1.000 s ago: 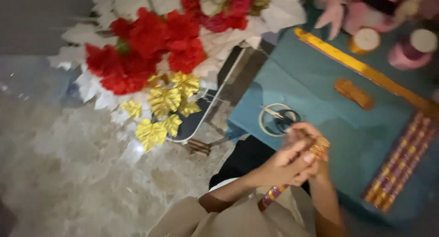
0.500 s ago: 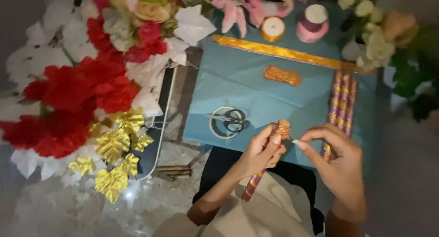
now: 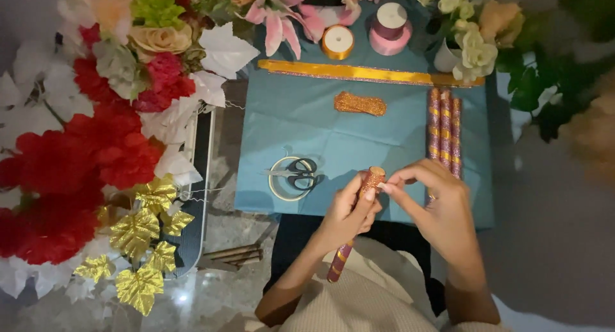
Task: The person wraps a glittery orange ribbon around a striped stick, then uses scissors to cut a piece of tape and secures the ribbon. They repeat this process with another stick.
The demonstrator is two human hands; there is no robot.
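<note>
Here, item by item, placed against the teal cloth [image 3: 307, 124]. Left hand [image 3: 346, 218]: fingers curled shut around a glittery wrapped stick [image 3: 352, 226], gripping it just below its orange-capped top; wrist angled up from the lap. Right hand [image 3: 435, 207]: thumb and forefinger pinched together at the stick's tip, other fingers loosely bent, palm down over the cloth's near edge. The stick slants from the near edge down toward the lap. Scissors [image 3: 298, 175]: on a tape ring, left of the hands. Three matching sticks [image 3: 445, 130]: on the cloth's right side.
</note>
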